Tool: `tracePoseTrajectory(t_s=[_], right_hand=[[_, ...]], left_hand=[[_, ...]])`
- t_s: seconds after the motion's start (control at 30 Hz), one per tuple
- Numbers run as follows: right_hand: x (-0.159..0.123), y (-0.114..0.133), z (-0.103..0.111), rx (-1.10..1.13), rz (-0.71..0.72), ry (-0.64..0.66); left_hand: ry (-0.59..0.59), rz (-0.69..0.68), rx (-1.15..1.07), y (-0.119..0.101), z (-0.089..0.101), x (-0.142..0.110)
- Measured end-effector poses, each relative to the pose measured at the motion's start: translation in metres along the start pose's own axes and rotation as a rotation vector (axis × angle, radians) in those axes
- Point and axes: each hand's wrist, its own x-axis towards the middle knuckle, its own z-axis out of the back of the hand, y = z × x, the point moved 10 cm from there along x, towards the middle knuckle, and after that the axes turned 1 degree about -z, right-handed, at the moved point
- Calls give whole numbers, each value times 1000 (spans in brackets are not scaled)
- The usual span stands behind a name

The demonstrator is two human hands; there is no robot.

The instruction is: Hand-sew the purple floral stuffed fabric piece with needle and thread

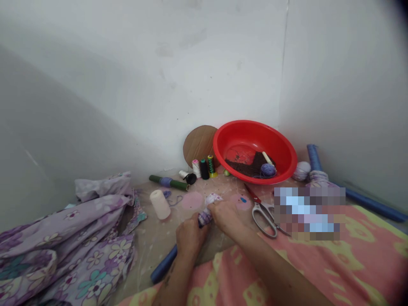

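My left hand [189,236] is closed around a blue tube [164,265] near its upper end. The tube slants up from the lower left and passes under that hand. Purple and white floral cloth [206,216] is bunched around the tube's upper end, just beyond my left fingers. My right hand [226,214] is closed on this cloth from the right, close beside the left. Its fingertips are partly hidden, so the exact pinch does not show. Scissors [266,221] with grey handles lie to the right of my right hand.
A red basin [255,127] holding a purple yarn ball [268,170] leans by the wall. Thread spools [204,169], a green stick [170,182], a white cone [160,205], floral cloth [95,229] and a pink-yellow blanket [242,276] lie around. Another blue tube [376,204] lies right.
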Motion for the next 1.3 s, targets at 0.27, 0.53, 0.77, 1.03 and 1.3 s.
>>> tracePoseTrajectory(t_s=[0.27, 0.53, 0.77, 1.03, 1.3], right_hand=[[-2, -43, 24, 848, -151, -251], [-24, -133, 39, 712, -545, -516], [-7, -69, 33, 545, -250, -273], [-5, 1, 6, 162, -7, -35], [-1, -20, 7, 414, -87, -79]], left_hand=[[-43, -26, 13, 1, -3, 1], [10, 0, -1, 2, -3, 0], [19, -4, 3, 2, -4, 1], [-6, 2, 22, 1, -1, 0], [-19, -22, 23, 2, -4, 2]])
